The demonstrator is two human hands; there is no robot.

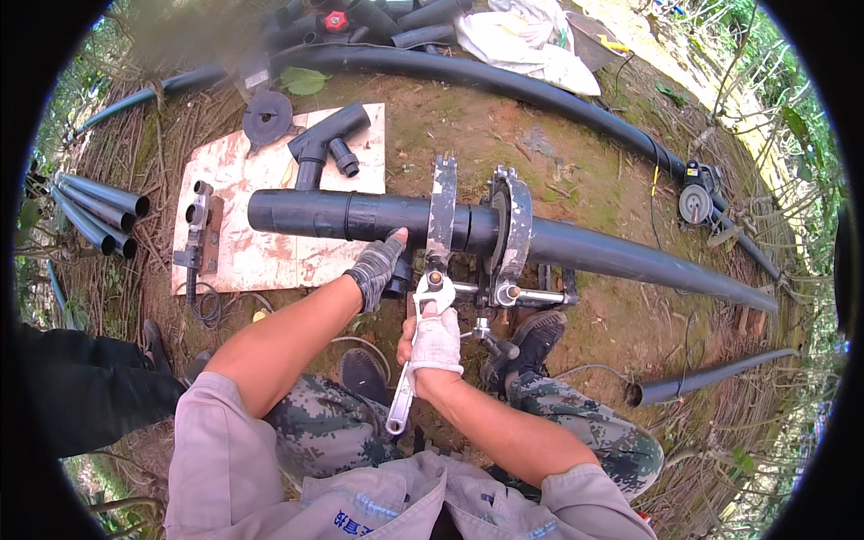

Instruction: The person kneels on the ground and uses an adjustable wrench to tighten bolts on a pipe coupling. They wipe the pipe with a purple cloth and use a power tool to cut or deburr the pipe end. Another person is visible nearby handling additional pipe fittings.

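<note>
A long thick black pipe (360, 216) lies across the ground, held in a metal clamp frame (509, 236) with two rings. My left hand (378, 266), in a grey glove, rests against the underside of the pipe just left of the first ring. My right hand (436, 342), in a white glove, grips a silver adjustable wrench (412, 364) whose jaw sits on a nut (436, 280) at the clamp's lower bar. My legs in camouflage trousers and dark shoes are below the clamp.
A pale board (270, 189) holds a black tee fitting (322, 139) and a heating tool (200, 236). Several pipes (99, 211) are stacked at left. A second long black pipe (504, 83) curves behind, white sacks (531, 40) lie beyond, a short pipe (702, 378) at right.
</note>
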